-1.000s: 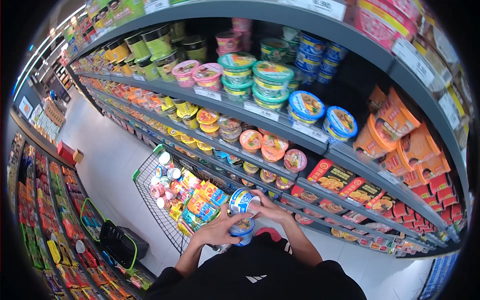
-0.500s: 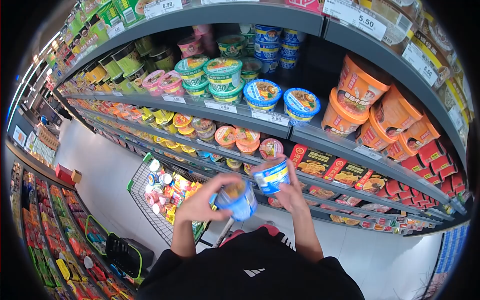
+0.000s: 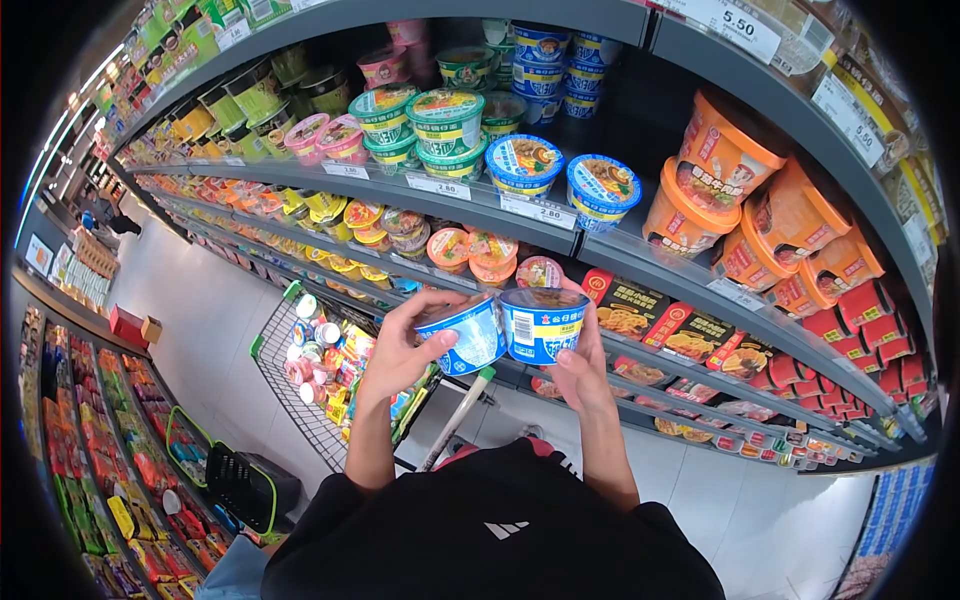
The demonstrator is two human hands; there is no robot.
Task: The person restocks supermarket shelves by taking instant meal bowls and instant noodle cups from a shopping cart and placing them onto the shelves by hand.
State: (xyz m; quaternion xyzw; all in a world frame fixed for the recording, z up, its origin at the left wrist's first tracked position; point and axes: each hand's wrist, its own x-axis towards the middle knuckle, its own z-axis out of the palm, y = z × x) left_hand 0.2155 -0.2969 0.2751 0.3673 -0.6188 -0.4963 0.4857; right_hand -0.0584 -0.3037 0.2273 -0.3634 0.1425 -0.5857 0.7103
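Observation:
My left hand (image 3: 405,350) is closed round a blue instant noodle cup (image 3: 465,338), which tilts a little to the left. In my right hand (image 3: 585,360) is a second blue instant noodle cup (image 3: 543,330) with a yellow band and a barcode facing me. The two cups are side by side and appear to touch, in front of my chest. Two more blue noodle cups, one at the left (image 3: 524,165) and one at the right (image 3: 602,192), stand on the shelf edge beyond my hands, above 2.80 price tags.
A shopping cart (image 3: 285,385) with several packs and cups inside stands left of me. Green noodle cups (image 3: 444,135) and orange noodle tubs (image 3: 725,150) fill the shelf. A black basket with a green handle (image 3: 240,490) is at the lower left, beside another snack shelf (image 3: 100,440).
Both cups have come together and up slightly. The left one has turned from tipped with its top toward me to showing its side. The right one now shows its barcode.

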